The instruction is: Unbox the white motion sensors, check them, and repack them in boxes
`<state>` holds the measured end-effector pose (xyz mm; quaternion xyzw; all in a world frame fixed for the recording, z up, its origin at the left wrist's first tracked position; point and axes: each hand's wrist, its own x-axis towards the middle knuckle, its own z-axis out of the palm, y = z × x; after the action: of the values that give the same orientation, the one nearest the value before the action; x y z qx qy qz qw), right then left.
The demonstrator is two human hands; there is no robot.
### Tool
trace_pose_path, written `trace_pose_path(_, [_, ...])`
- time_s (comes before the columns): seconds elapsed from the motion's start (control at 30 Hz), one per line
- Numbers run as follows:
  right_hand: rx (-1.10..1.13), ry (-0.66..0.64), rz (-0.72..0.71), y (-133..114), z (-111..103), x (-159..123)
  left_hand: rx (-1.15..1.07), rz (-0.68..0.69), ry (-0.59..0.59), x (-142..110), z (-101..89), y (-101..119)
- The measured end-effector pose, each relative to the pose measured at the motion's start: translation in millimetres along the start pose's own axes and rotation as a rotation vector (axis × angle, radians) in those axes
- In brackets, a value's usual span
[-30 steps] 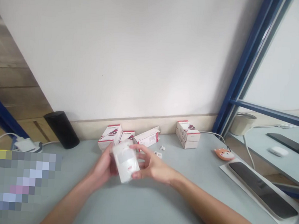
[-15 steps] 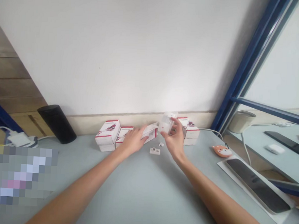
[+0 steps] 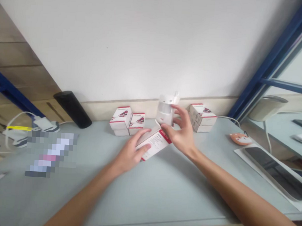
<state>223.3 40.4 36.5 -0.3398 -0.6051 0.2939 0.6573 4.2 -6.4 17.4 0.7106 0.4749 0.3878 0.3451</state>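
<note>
One oblong white-and-red cardboard box [image 3: 154,144] I grip in my left hand [image 3: 130,153] slants lengthwise toward my right hand [image 3: 182,132], which pinches a rounded white plastic device [image 3: 165,113] by its end.

Pale wall [image 3: 145,41] in soft light behind a grey-blue table [image 3: 140,201], blue frames [image 3: 257,78] either side

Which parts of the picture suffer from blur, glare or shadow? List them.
Head view: the white device is blurred at its edges; head view: the wall brightens to a pale patch behind it; head view: a soft shadow darkens the table beside the right forearm.
</note>
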Motion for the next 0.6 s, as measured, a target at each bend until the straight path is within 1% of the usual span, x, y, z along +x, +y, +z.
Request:
trace_pose_path(0.07, [0.026, 0.019, -0.011, -1.3, 0.6, -2.1, -0.048, 0.035, -0.019, -0.4, 3.4, -0.9])
trace_pose_path(0.13, [0.061, 0.012, -0.007, -2.1, 1.5, -3.1, -0.138, 0.042, -0.041, -0.3, 6.6, -3.3])
trace_pose_path(0.23, [0.052, 0.013, -0.031, -2.6, 4.5, -4.6, -0.28, 0.01, -0.054, -1.3, 10.3, -8.0])
trace_pose_path(0.33, [0.055, 0.037, -0.054, -1.6, 7.8, -6.8, -0.368, -0.045, -0.046, -1.9, 12.6, -11.1])
trace_pose_path(0.43, [0.065, 0.025, -0.046, 0.1, 9.2, -9.0, -0.412, -0.059, 0.008, -0.3, 12.7, -12.4])
trace_pose_path(0.53, [0.076, -0.02, -0.016, 2.3, 8.8, -10.9, -0.424, -0.009, 0.076, 1.9, 10.2, -13.5])
trace_pose_path(0.6, [0.069, -0.062, -0.009, 5.1, 7.0, -11.5, -0.426, 0.01, 0.086, 2.8, 8.9, -14.7])
